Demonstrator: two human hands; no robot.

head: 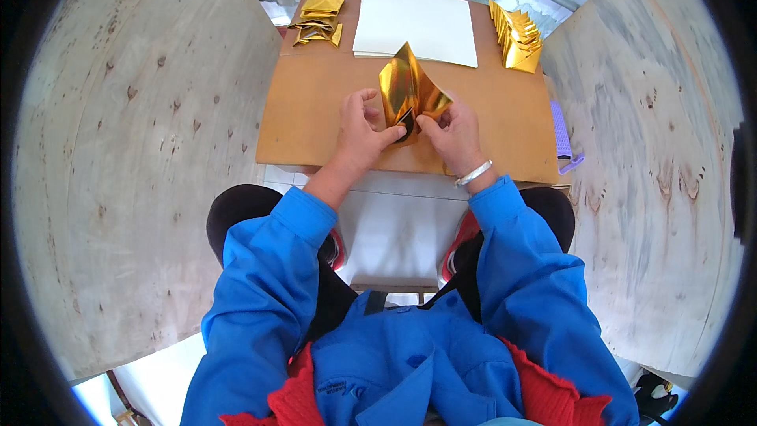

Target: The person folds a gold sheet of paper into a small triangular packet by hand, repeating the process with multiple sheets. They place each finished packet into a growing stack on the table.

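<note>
A sheet of gold foil paper (402,86), partly folded with points standing up, is held above the brown tabletop (319,124). On its lower left part my left hand (362,124) has its thumb at the lower edge, the other fingers curled beside the paper. My right hand (454,130), with a silver bangle on the wrist, pinches the right side of the foil between thumb and fingers. The underside of the paper is hidden.
Behind the hands lies a stack of white sheets (417,26). Folded gold foil pieces (319,18) are at the back left, and a row of nested ones (517,38) at the back right. A purple perforated item (560,130) is beside the table's right edge. Wooden panels (148,148) flank both sides.
</note>
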